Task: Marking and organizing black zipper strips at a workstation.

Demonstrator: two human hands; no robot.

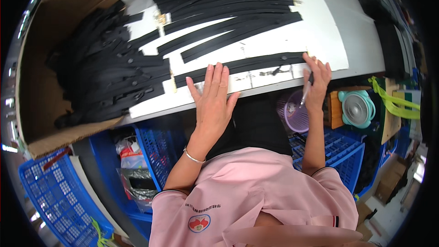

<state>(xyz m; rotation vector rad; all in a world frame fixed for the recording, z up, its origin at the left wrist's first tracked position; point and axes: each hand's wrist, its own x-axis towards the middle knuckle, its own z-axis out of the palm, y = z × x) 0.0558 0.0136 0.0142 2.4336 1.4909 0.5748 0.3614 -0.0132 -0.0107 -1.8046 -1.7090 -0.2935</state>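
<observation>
Head view: I see the left hand [212, 96] flat, fingers spread open, pressing the near black zipper strip [238, 66] against the white table [320, 27]. Right hand [316, 82] pinches a pen [305, 92] while its fingertips touch the strip's right end. More black strips [228, 4] are stacked further back. Cardboard box [41, 91] of black zippers sits left; blue crates [59, 196], lilac basket [295, 112], teal fan [357, 108] below.

Long black matt fabric zipper strip [242, 66] on a smooth white tabletop [320, 32]; brown rough cardboard box [34, 87]; blue perforated plastic crates [55, 196]; thin shiny metal bracelet [194, 158]; pink matt cloth shirt [256, 192]; glossy mint-green plastic fan [356, 109].
</observation>
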